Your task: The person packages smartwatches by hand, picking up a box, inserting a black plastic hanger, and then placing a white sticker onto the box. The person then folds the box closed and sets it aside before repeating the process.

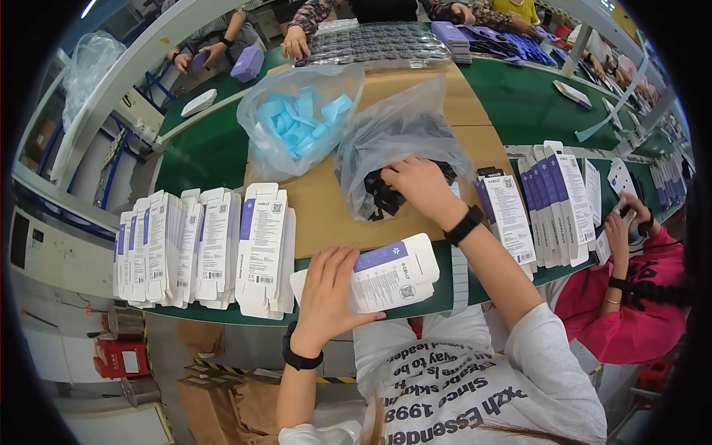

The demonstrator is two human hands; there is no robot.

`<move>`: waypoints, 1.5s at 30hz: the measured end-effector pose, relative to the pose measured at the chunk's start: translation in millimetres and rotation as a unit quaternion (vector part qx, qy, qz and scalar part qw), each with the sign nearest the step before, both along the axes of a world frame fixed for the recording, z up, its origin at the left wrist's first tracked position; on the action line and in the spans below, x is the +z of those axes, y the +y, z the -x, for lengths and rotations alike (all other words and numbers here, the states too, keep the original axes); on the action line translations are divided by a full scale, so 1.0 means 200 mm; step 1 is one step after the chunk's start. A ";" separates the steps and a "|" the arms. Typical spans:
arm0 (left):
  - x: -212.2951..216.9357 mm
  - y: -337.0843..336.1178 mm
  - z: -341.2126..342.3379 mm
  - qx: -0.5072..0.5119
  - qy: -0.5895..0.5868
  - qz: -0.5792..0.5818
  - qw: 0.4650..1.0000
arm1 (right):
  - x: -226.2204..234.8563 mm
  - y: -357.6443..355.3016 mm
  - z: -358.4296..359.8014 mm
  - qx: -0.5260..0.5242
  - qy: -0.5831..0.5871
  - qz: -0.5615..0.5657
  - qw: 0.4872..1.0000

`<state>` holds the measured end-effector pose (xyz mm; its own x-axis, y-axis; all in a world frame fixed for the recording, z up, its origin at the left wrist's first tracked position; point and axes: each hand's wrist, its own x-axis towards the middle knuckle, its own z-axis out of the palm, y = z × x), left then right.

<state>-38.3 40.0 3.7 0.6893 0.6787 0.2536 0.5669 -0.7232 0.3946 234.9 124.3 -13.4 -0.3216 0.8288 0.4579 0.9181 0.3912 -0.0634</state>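
1. the green table [512, 104] runs across the view, with a brown cardboard sheet [326, 208] lying on it in front of the person.
2. two clear plastic bags sit on the cardboard: one full of light blue parts [300, 122], and beside it the bag of black parts [393, 148], its mouth open toward the person.
3. a row of flat white-and-purple boxes [200, 248] stands on edge at the left; a second row [549, 200] lies fanned at the right. whether either row is filled i cannot tell, so it is hard to judge how much is done.
4. one white box with a purple end [393, 274] lies at the near table edge. the left hand [326, 293] presses down on it, fingers spread flat over its left part, not closed around it.
5. the right hand [419, 185] is inside the bag of black parts, fingers curled among them; whether it has pinched one i cannot tell. this box looks not yet loaded.
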 end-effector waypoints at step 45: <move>0.23 -0.19 -0.07 0.058 -0.017 -0.125 0.990 | 0.17 -0.84 0.01 -0.024 0.722 0.288 0.628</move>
<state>-23.4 2.7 49.5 0.5976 0.6660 0.4464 0.6417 -0.7311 0.2318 233.6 -43.3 20.7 0.1158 0.9838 -0.1369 -0.2498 -0.1046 -0.9626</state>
